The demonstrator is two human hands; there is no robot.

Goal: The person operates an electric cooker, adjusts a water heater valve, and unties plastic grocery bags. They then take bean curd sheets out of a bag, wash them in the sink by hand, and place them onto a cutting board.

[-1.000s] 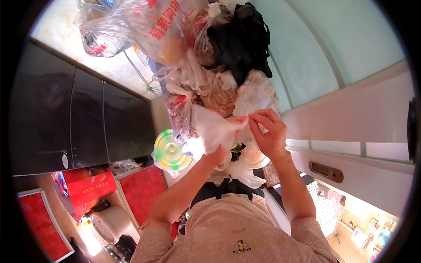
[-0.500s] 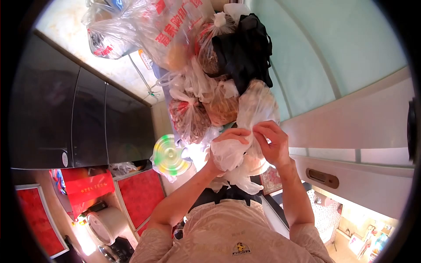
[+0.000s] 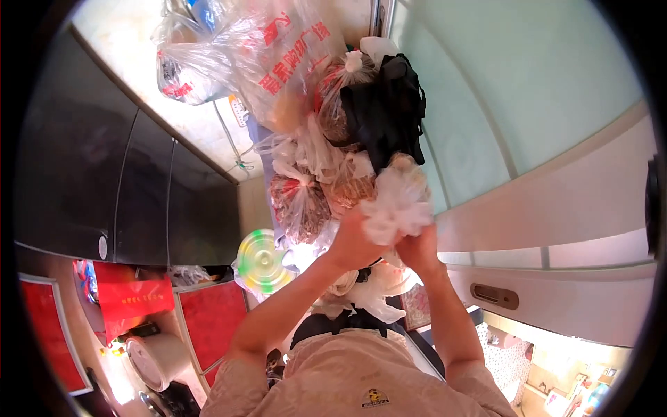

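A thin white plastic bag [image 3: 397,208] is bunched up in front of me, its loose top fanned out and slightly blurred. My left hand [image 3: 356,240] is closed on the bag from the left, its fingertips largely hidden by the crumpled plastic. On the other side, my right hand [image 3: 419,249] grips the gathered plastic, fingers curled in. Just beyond stand a tied clear bag with dark reddish contents [image 3: 300,208] and a bag with brownish contents [image 3: 349,187]. More pale plastic [image 3: 379,295] hangs below my hands, near my waist.
A black cloth bag [image 3: 385,108] and a large clear bag with red lettering [image 3: 278,69] lie farther back. A round green-and-yellow lid [image 3: 265,260] is at left. Dark cabinets [image 3: 76,153] flank the left, a pale green glass panel [image 3: 528,90] the right.
The bag's loose top has swung up and spread out over my hands. My left hand has shifted forward and my right hand slightly lower and left, closing round the plastic.
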